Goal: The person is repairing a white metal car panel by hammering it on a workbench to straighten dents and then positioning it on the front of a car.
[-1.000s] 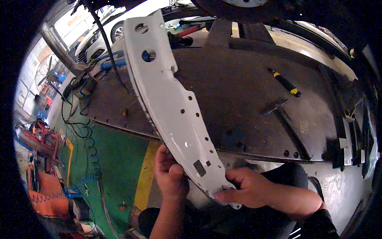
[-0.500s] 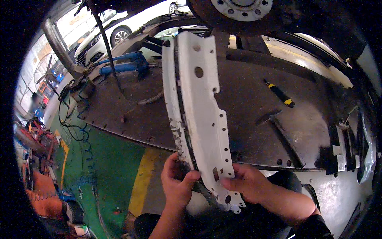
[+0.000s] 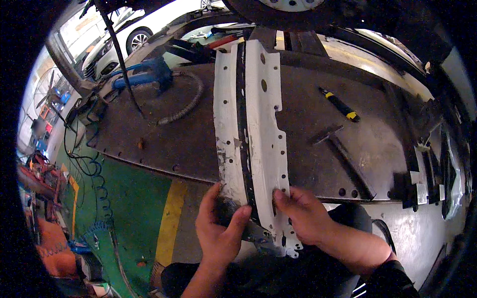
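A long white sheet-metal car body panel point(image 3: 266, 129) stretches away from me, its far end over the dark metal bench. A dark seam runs along its length, and holes line its edges. Paint is scuffed and flaked toward its near left side. My left hand point(image 3: 221, 223) grips the near left edge, thumb on top and fingers at the outer side. On the opposite edge, my right hand point(image 3: 303, 211) is closed with its thumb on the upper face; its other fingers are partly hidden by the panel. Ragged metal shows at the panel's near end.
On the dark metal bench point(image 3: 198, 141) lie a hammer point(image 3: 348, 161) and a yellow-and-black utility knife point(image 3: 339, 105) to the right. A blue hydraulic tool point(image 3: 144, 77) with a ribbed hose sits at far left. A wheel hub hangs overhead; coiled hoses point(image 3: 102, 184) trail across the green floor.
The panel has rolled so its left flange faces up more, and its far end has shifted right. Both hands still hold it. My view has shifted slightly.
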The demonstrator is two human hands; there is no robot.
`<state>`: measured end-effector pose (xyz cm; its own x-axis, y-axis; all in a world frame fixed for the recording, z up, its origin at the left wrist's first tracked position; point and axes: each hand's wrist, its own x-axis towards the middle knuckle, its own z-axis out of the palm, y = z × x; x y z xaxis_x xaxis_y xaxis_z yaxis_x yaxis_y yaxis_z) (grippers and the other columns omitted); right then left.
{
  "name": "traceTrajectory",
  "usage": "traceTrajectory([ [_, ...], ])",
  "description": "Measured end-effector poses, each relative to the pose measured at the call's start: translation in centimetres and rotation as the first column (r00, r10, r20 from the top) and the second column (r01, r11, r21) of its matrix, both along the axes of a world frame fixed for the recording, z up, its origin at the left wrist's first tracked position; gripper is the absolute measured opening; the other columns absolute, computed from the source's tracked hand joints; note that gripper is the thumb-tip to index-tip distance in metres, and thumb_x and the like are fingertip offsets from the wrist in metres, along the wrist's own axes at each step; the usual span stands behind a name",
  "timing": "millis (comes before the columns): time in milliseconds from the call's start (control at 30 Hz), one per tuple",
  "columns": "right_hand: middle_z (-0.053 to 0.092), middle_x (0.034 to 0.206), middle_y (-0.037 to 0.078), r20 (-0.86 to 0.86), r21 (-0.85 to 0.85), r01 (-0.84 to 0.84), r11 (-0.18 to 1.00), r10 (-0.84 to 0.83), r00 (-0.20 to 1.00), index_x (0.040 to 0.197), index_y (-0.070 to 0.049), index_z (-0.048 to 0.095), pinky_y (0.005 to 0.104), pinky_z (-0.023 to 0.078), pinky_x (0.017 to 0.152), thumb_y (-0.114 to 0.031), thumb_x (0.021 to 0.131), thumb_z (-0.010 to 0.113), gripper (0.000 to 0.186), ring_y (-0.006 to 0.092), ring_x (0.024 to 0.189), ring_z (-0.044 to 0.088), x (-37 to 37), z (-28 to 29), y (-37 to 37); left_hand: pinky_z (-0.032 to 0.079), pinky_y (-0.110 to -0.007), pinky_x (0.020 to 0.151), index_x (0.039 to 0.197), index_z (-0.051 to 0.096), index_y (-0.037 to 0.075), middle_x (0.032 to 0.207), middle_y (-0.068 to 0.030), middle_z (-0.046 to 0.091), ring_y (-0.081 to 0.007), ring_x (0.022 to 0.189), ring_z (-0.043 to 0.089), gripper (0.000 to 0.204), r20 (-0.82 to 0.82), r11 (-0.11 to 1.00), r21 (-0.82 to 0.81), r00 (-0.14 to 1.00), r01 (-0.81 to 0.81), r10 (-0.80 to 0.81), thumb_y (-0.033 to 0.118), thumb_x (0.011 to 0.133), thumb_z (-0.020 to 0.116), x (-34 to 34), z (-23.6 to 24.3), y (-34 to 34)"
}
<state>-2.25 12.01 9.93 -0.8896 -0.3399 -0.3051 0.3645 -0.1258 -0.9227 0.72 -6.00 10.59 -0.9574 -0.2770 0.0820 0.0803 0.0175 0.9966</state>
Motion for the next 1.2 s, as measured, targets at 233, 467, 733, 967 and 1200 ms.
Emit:
traceTrajectory([
  [233, 0.069, 0.098, 0.006, -0.115, 0.089, 0.007, 0.996, 0.003, 0.993, 0.113, -0.003, 0.063, 0.0343, 0.051, 0.085, -0.04, 0.103, 0.046, 0.042, 0.0156, 0.09, 0.063, 0.0, 1.6, -0.1, 0.041, -0.039, 0.103, 0.14, 0.038, -0.004, 0.133, -0.0208, 0.051, -0.0262, 0.12, 0.052, 0.077, -0.015, 0.997, -0.068, 0.999, 0.033, -0.034, 0.014, 0.078, 0.079, 0.7, 1.1, 0.2],
  [467, 0.07, 0.102, 0.009, 0.169, -0.024, 0.037, 0.999, -0.032, 0.985, 0.118, -0.004, 0.061, 0.0334, 0.053, 0.082, -0.043, 0.102, 0.044, 0.045, 0.0177, 0.092, 0.066, -0.8, 1.7, 0.6, 0.025, -0.057, 0.11, 0.144, 0.036, 0.004, 0.15, -0.0319, 0.023, -0.0507, 0.136, 0.026, 0.103, -0.132, 0.576, -0.815, 0.947, 0.064, -0.293, 0.038, 0.061, 0.087, 1.4, 3.9, 0.9],
  [733, 0.069, 0.106, 0.009, 0.124, -0.02, 0.102, 0.995, -0.099, 0.987, 0.118, -0.002, 0.061, 0.0319, 0.052, 0.082, -0.044, 0.101, 0.048, 0.047, 0.0169, 0.096, 0.066, -0.2, 3.3, 0.4, 0.018, -0.059, 0.113, 0.146, 0.037, 0.007, 0.155, -0.0249, 0.024, -0.0435, 0.144, 0.021, 0.084, 0.066, 0.136, -0.981, 0.897, 0.138, -0.438, 0.05, 0.08, 0.066, 3.2, 4.5, 2.4],
  [967, 0.069, 0.104, 0.006, -0.109, 0.195, 0.154, 0.969, -0.135, 0.985, 0.117, -0.003, 0.063, 0.0294, 0.05, 0.083, -0.043, 0.099, 0.054, 0.045, 0.0128, 0.094, 0.062, -0.2, 2.6, 1.7, 0.019, -0.066, 0.111, 0.147, 0.025, -0.003, 0.152, -0.0341, 0.02, -0.0549, 0.14, 0.02, 0.09, 0.103, 0.154, -0.965, 0.851, 0.21, -0.515, 0.054, 0.086, 0.058, 4.8, 2.3, 4.0],
  [1200, 0.069, 0.099, 0.004, 0.042, -0.001, 0.174, 0.985, -0.174, 0.984, 0.114, -0.002, 0.064, 0.0282, 0.049, 0.082, -0.039, 0.1, 0.053, 0.041, 0.0106, 0.089, 0.062, -0.5, 3.8, 2.7, 0.027, -0.063, 0.109, 0.144, 0.03, -0.003, 0.148, -0.0353, 0.028, -0.0539, 0.136, 0.029, 0.087, 0.162, 0.06, -0.973, 0.847, 0.222, -0.506, 0.056, 0.087, 0.058, 7.0, 1.7, 5.4],
])
